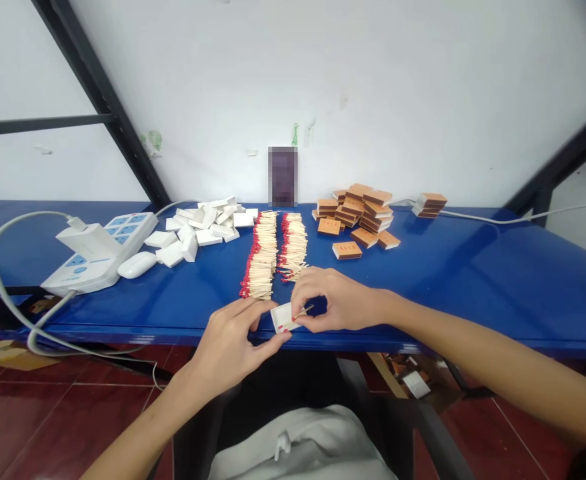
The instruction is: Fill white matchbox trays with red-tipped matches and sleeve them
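Observation:
My left hand (237,340) grips the left end of a small white matchbox tray (283,315) between thumb and fingers, near the front edge of the blue table. A few red-headed matches lie inside the tray. Over its right part, my right hand (327,300) pinches matches (303,311) between thumb and forefinger; how many cannot be told. Beyond the hands lie two long rows of loose matches, a left row (261,257) and a right row (293,240), their red heads pointing left. The right row's near end is partly covered by my right hand.
White trays (207,220) lie heaped at the back left, beside a power strip (107,250) with a plugged charger and cable. Orange-brown matchboxes (357,210) are piled back right, with a small stack (430,205) farther right. A dark blurred rectangle (283,177) stands against the wall.

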A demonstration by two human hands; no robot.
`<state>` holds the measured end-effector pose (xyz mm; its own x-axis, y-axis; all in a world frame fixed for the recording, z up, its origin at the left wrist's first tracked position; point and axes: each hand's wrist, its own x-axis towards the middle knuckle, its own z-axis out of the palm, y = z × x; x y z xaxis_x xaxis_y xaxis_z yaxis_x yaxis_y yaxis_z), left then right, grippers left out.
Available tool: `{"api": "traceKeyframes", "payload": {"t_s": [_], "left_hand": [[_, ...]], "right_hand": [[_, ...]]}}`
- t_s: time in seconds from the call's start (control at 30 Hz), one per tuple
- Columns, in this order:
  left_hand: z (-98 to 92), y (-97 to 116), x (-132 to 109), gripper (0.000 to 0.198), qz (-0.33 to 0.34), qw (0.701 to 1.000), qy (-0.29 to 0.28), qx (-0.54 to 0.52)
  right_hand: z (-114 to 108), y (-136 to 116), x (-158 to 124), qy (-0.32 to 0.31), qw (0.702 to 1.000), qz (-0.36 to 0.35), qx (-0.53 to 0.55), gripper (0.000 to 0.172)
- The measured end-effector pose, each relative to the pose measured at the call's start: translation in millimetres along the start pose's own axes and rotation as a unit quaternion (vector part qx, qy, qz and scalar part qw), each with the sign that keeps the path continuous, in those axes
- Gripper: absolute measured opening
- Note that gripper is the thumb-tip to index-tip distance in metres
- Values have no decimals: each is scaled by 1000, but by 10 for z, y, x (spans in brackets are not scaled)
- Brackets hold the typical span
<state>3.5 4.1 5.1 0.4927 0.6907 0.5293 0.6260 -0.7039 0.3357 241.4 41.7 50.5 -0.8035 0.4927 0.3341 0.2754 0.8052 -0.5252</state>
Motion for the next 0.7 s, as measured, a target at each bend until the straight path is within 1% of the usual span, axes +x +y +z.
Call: {"api": "traceKeyframes", "payload": {"t_s": [0.3,0.7], "left_hand": [[10,-13,-9,35,12,1000,5,7],[5,2,4,34,12,1000,12,6]], "right_hand": [[5,5,-1,-13,1000,20,3,5],[-27,-7,2,-18,997,44,59,7]]}}
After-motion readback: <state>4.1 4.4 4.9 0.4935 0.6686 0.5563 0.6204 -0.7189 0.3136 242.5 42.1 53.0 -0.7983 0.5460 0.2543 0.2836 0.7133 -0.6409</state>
